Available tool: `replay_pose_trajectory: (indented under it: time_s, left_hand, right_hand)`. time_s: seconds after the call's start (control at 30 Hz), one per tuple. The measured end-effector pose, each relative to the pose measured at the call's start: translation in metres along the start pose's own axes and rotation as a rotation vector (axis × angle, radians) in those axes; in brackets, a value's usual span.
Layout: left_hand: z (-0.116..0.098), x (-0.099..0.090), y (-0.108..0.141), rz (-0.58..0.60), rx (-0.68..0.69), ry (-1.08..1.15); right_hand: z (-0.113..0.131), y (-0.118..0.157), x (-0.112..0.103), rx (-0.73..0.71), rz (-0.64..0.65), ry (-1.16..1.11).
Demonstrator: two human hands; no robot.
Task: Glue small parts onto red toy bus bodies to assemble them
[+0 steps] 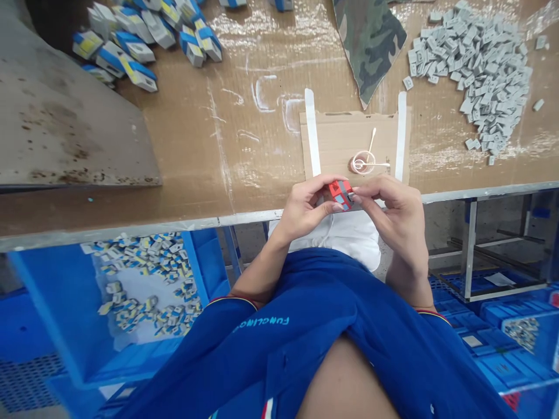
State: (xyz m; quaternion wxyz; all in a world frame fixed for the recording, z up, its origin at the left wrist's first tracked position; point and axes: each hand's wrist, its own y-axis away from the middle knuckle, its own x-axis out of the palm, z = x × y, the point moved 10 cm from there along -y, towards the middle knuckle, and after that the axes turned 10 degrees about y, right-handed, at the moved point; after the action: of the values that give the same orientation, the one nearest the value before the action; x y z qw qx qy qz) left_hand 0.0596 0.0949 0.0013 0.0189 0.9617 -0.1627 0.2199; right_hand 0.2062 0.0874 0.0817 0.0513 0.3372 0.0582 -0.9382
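My left hand (311,206) grips a small red toy piece (339,194) with light blue panels and a grey band, just above the table's front edge. The thumb and fingers of my right hand (391,212) are pinched together against the piece's right side. What sits between those fingertips is too small to make out. Just beyond my hands, a small round cup (361,163) stands on a cardboard sheet (345,137). One cotton swab (379,164) lies across the cup, and another cotton swab (372,141) leans out of its far side.
White tape strips (311,131) hold the cardboard. Small grey parts (489,70) are heaped at the back right, beside camouflage cloth (371,43). Blue, white and yellow pieces (135,46) lie at the back left behind a stained grey box (74,116). A blue crate (65,314) of similar pieces stands below left.
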Motion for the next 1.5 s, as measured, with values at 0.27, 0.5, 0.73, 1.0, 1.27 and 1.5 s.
replay_pose_trajectory:
  time_s: [0.27,0.5,0.73,1.0,1.27,1.5]
  left_hand:
    - [0.000,-0.001,-0.001,0.011,-0.034,0.001]
    - [-0.001,-0.005,0.001,-0.012,0.003,-0.054]
    - [-0.006,-0.006,0.004,-0.007,0.060,-0.058]
    - [-0.007,0.007,0.005,0.164,0.045,-0.144]
    - [-0.018,0.014,0.008,0.256,0.117,-0.324]
    - [-0.022,0.022,0.009,0.312,0.125,-0.354]
  right_hand:
    - [-0.001,0.000,0.005,-0.025,-0.004,0.008]
    - [0.008,0.010,0.009,0.001,-0.100,0.134]
    - [0.003,0.017,0.011,0.031,-0.120,0.073]
    - [-0.020,-0.001,0.013,0.022,0.217,-0.166]
    - [-0.017,0.005,0.027,-0.018,0.272,-0.161]
    - [-0.006,0.015,0.018,-0.068,0.231,-0.109]
